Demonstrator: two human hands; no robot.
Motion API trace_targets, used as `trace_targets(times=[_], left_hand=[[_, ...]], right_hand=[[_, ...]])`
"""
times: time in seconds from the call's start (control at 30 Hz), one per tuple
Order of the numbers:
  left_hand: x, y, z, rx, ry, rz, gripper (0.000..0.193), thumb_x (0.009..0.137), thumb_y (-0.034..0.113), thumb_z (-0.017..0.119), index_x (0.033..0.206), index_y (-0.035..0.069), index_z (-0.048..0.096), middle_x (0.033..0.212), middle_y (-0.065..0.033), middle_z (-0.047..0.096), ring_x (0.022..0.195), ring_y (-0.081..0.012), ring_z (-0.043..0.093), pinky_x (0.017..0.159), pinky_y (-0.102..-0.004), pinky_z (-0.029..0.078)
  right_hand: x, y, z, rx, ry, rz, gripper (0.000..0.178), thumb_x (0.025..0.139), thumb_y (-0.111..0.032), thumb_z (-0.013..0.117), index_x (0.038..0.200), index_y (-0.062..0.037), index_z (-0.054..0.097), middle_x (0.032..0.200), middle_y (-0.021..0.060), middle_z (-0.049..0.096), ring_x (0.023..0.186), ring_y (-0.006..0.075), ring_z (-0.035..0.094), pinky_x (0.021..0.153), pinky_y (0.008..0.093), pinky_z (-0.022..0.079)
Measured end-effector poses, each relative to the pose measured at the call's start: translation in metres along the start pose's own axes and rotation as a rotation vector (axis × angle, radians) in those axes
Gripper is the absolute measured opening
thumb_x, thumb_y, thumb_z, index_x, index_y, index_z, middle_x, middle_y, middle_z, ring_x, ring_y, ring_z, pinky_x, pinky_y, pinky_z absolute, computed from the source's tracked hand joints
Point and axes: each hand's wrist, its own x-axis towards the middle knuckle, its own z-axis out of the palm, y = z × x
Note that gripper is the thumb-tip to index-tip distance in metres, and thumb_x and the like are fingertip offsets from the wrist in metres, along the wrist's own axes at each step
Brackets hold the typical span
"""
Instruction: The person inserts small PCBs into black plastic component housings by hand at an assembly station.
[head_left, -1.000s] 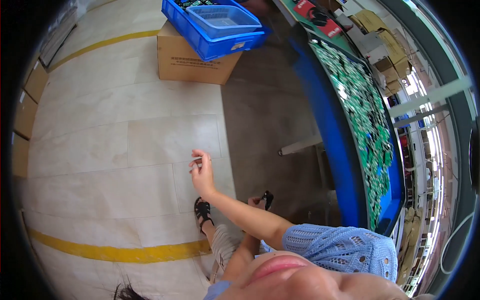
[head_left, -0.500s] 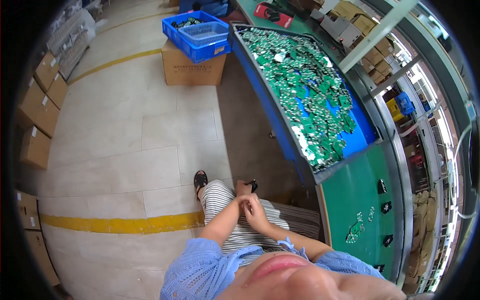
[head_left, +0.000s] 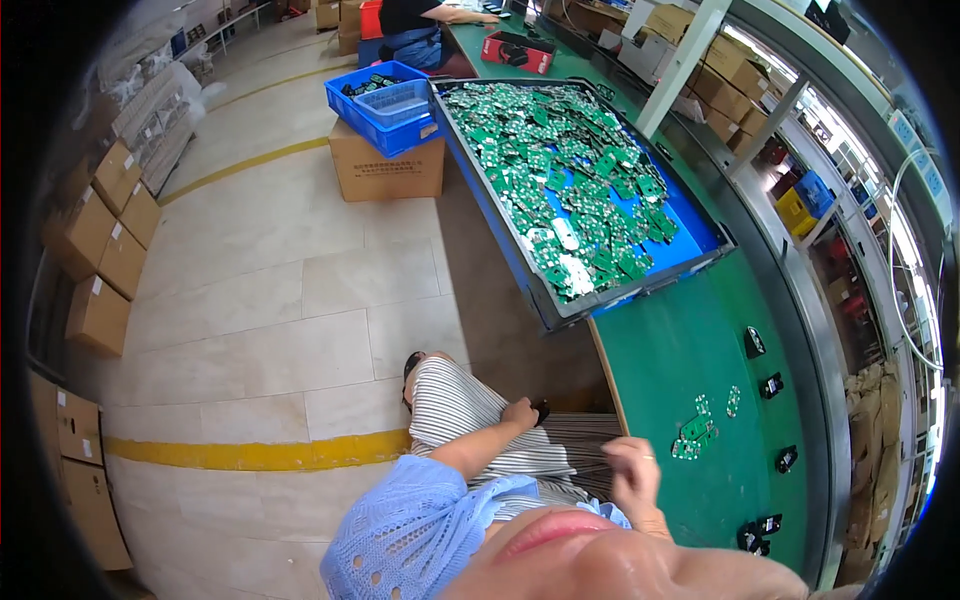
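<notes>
My left hand (head_left: pixel 519 413) rests by my striped lap, its fingers closed round a small black object (head_left: pixel 542 411), mostly hidden. Raised at the near edge of the green table (head_left: pixel 660 345), my right hand (head_left: pixel 634 470) has loosely bent fingers, and I see nothing in it. Right of that hand, a few green circuit boards (head_left: pixel 694 430) lie on the table. Along its far side sit several small black parts, including a black piece (head_left: pixel 755 342), another black part (head_left: pixel 771 386) and a black cluster (head_left: pixel 755 537).
A large blue tray with a dark rim (head_left: pixel 640 290) holds a heap of green circuit boards (head_left: pixel 560 170). Beyond, a blue crate (head_left: pixel 400 138) stands on a cardboard box (head_left: pixel 388 172). A person (head_left: pixel 410 25) sits at the table's far end. Cartons (head_left: pixel 95 235) line the left.
My hands were together over my lap and have parted. The right moved right to the table edge; the left stayed near my lap with the black object. The view has shifted, showing the other person.
</notes>
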Motion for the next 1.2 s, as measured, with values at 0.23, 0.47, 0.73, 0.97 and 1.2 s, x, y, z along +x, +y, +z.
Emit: trace_targets(times=[0.23, 0.47, 0.73, 0.97, 1.2], left_hand=[[0.001, -0.021, 0.047, 0.498, -0.146, 0.103, 0.033, 0.079, 0.014, 0.045, 0.106, -0.002, 0.055, 0.105, -0.0188, 0.058, 0.098, -0.0325, 0.055, 0.082, -0.0431, 0.044], [0.055, -0.205, 0.167, 0.564, 0.421, 0.476, 0.031, 0.072, 0.015, 0.055, 0.100, 0.005, 0.063, 0.111, -0.0138, 0.057, 0.104, -0.0298, 0.053, 0.086, -0.0412, 0.043], [0.004, -0.140, 0.116, 0.901, 0.063, 0.431, 0.045, 0.082, 0.039, 0.042, 0.114, 0.010, 0.055, 0.121, -0.0138, 0.049, 0.112, -0.0304, 0.045, 0.095, -0.0381, 0.036], [-0.005, -0.083, 0.151, 0.627, 0.089, 0.616, 0.040, 0.081, 0.034, 0.043, 0.108, 0.007, 0.056, 0.116, -0.0161, 0.051, 0.107, -0.0316, 0.048, 0.091, -0.0403, 0.037], [0.009, -0.033, 0.155, 0.346, 0.074, 0.832, 0.036, 0.081, 0.030, 0.045, 0.103, 0.005, 0.058, 0.111, -0.0183, 0.054, 0.102, -0.0328, 0.050, 0.087, -0.0424, 0.038]], right_hand=[[-0.038, 0.032, -0.056, -0.259, 0.288, 0.213, 0.037, 0.059, 0.018, 0.039, 0.084, -0.0032, 0.055, 0.081, 0.0115, 0.052, 0.062, 0.0187, 0.049, 0.054, 0.0277, 0.041], [-0.031, 0.049, -0.054, -0.313, 0.206, 0.151, 0.028, 0.062, 0.016, 0.039, 0.076, -0.0022, 0.055, 0.077, 0.0140, 0.050, 0.070, 0.0267, 0.051, 0.061, 0.0325, 0.042], [-0.075, 0.090, -0.059, -0.300, 0.173, 0.196, 0.021, 0.061, 0.010, 0.048, 0.073, -0.0050, 0.058, 0.074, 0.0132, 0.049, 0.064, 0.0230, 0.051, 0.059, 0.0311, 0.042], [-0.108, 0.082, -0.041, -0.470, 0.140, 0.412, 0.014, 0.065, -0.005, 0.057, 0.076, -0.0135, 0.058, 0.080, 0.0085, 0.050, 0.067, 0.0250, 0.055, 0.054, 0.0373, 0.044], [-0.040, 0.048, -0.044, -0.527, 0.285, 0.339, 0.022, 0.063, 0.009, 0.044, 0.078, -0.0040, 0.054, 0.081, 0.0138, 0.055, 0.072, 0.0305, 0.055, 0.064, 0.0381, 0.046]])
